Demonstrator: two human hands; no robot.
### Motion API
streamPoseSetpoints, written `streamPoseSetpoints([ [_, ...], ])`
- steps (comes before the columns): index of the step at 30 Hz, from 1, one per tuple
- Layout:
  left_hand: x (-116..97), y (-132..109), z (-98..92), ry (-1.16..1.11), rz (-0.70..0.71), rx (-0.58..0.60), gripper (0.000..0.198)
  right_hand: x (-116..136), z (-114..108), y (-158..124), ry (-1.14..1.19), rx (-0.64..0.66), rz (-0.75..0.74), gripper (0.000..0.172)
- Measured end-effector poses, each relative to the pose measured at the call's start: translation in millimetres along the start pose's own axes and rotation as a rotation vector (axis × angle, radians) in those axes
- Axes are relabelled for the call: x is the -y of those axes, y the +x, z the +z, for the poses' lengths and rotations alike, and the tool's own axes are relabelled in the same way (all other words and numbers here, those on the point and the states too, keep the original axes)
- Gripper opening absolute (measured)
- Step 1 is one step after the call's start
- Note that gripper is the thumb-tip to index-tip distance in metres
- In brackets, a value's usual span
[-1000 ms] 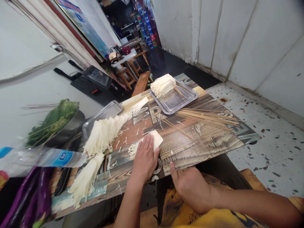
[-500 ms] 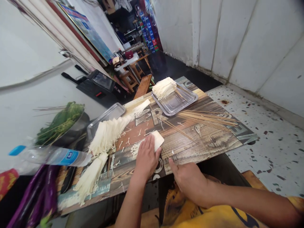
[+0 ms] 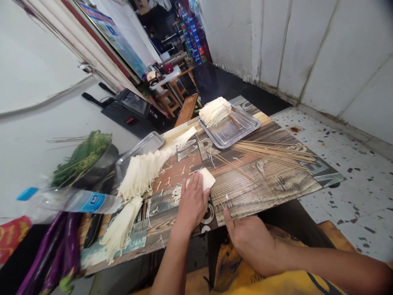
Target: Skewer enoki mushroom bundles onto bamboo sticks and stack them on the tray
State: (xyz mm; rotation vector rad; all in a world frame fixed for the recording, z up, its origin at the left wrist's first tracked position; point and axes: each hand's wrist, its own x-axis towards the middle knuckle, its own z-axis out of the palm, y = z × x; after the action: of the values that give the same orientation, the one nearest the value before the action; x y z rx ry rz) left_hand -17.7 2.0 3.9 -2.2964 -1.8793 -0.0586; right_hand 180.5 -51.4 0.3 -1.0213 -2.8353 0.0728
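My left hand [image 3: 193,201] lies flat with fingers stretched over a small bunch of enoki mushrooms [image 3: 208,178], pressing it to the tabletop. The bunch's pale cut end sticks out to the right of the fingers, and its thin tips show on the left. My right hand [image 3: 252,237] is closed at the table's near edge, pinching a bamboo skewer [image 3: 218,198]. The skewer slants up and left toward the bunch; whether its point is inside is hidden. Left of my left hand, several more enoki bunches [image 3: 138,174] lie in a row, with one bunch [image 3: 123,227] nearer me.
Loose bamboo skewers [image 3: 276,153] lie at the right, below a clear tray [image 3: 227,135] holding skewered enoki [image 3: 215,111]. Another tray [image 3: 141,149], a bowl of greens [image 3: 101,164], a water bottle [image 3: 73,200], a black-handled knife [image 3: 93,229] and eggplants [image 3: 57,250] crowd the left.
The whole view has shifted slightly. My left hand still presses the enoki bunch and my right hand still pinches the skewer, with little visible movement.
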Motion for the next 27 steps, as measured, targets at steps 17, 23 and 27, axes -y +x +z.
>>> streamPoseSetpoints([
  [17, 5.2, -0.1, 10.0, -0.113, 0.035, -0.071, 0.052, -5.7, -14.4, 18.2, -0.053, 0.071, -0.023, 0.05],
  [23, 6.8, 0.0, 12.1, -0.109, 0.048, -0.089, 0.053, -1.3, -9.8, 29.6, 0.008, 0.07, 0.011, 0.047],
  [27, 5.9, 1.0, 11.2, -0.079, 0.05, -0.079, 0.053, -6.0, -18.5, 41.5, 0.137, 0.141, 0.095, 0.047],
])
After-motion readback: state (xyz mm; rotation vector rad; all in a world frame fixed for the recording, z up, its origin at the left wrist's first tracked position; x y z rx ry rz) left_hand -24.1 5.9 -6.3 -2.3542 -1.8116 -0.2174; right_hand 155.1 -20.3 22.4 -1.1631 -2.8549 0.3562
